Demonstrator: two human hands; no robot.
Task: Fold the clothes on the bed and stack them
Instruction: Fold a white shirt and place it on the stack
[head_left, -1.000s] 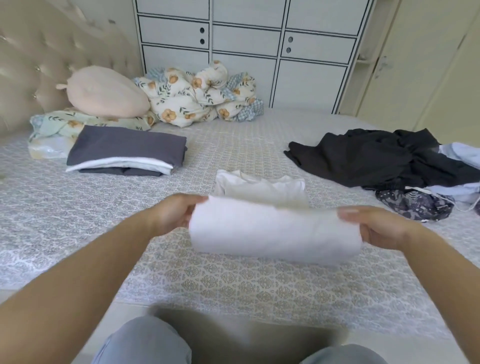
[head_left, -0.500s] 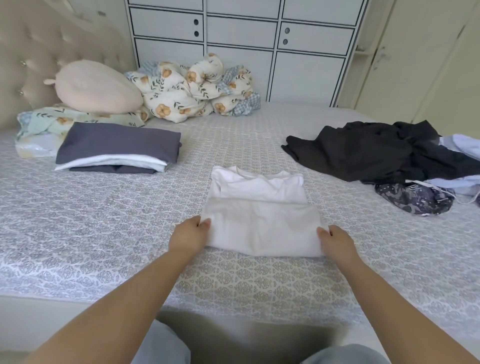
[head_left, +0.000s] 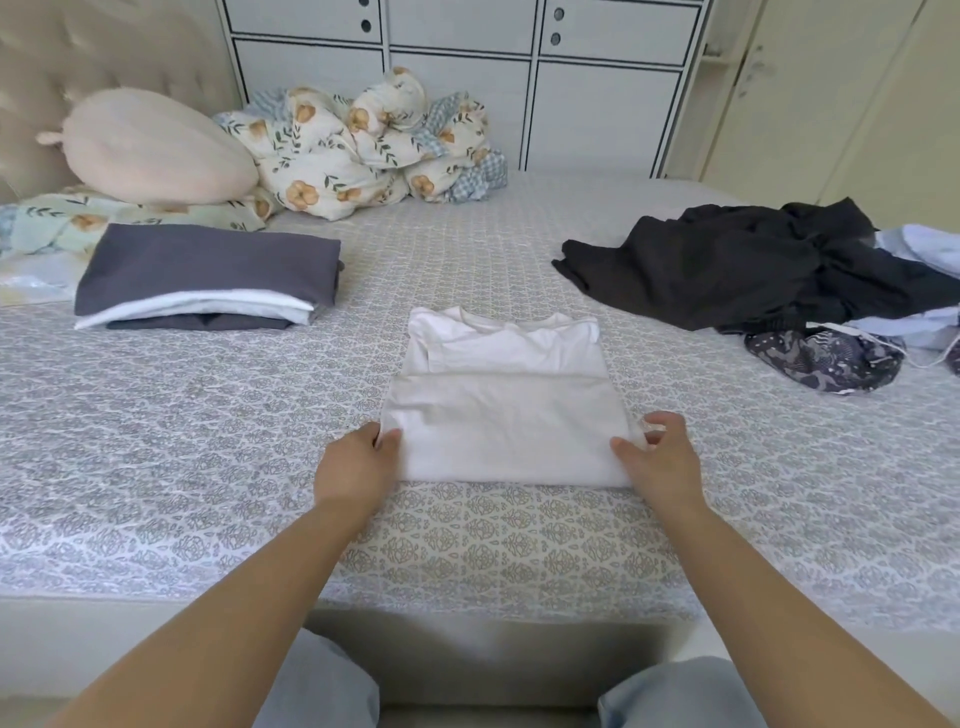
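We see a white cotton T-shirt (head_left: 501, 410) lying flat on the grey patterned bedspread (head_left: 208, 467), folded so that its lower half lies over the upper, the neckline at the far end away from our fingers; the near fold edge runs between our 2 hands. Our left hand (head_left: 356, 470) pinches the near left corner of the shirt, thumb on top of the cloth and the other fingers curled under the edge; our right hand (head_left: 660, 452) grips the near right corner the same way, thumb pressed on the fabric and fingers bent round the side, a bit of white cloth showing between them. Both hands rest on the bedspread at the shirt's 2 near corners.

Well beyond our left fingers, to the far left, sits a stack of folded dark grey and white garments (head_left: 205, 278); behind it lie a pale pink rounded plush cushion (head_left: 150, 148) and a crumpled floral quilt with orange flowers (head_left: 363, 150). Well beyond our right fingers, to the far right, lies a loose heap of black cloth (head_left: 727, 265), with pale blue fabric (head_left: 930, 249) at its outer side and a dark navy patterned garment (head_left: 821, 358) on the side nearer our right hand, all unfolded. Past the bed stands a white panelled wardrobe with dark trim (head_left: 597, 93); below our wrists we see our knees in light blue trousers (head_left: 322, 686).
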